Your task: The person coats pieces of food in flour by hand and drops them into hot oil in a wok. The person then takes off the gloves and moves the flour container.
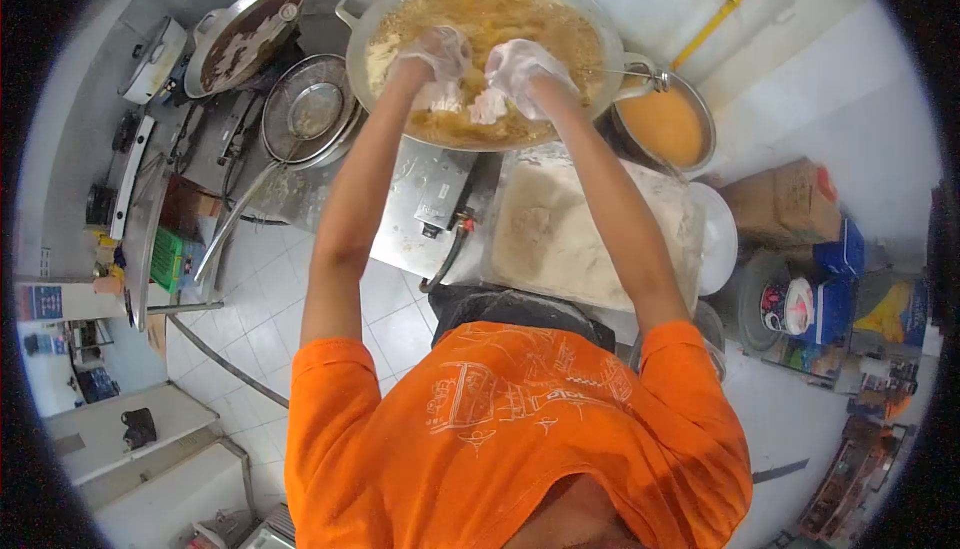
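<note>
A wide metal wok (pixel 365 34) with two side handles holds bubbling golden oil (pixel 520 9). Above the oil is my left hand (pixel 438 54), in a thin whitish glove, its fingers closed on a pale flour-coated piece (pixel 441 98). My right hand (pixel 522 67), gloved in the same way, is closed on another flour-coated piece (pixel 488 107) to the right of the first. What is under the flour cannot be made out. Both pieces are low over the oil; whether they touch it is unclear. Pale frying bits lie at the wok's left side.
A tub of flour (pixel 530 224) stands below the wok, under my right forearm. To the right is a pot of orange liquid (pixel 665 124). Metal strainers (pixel 310 109) and a second wok (pixel 245 39) are on the left. A gas burner (pixel 440 194) sits in front.
</note>
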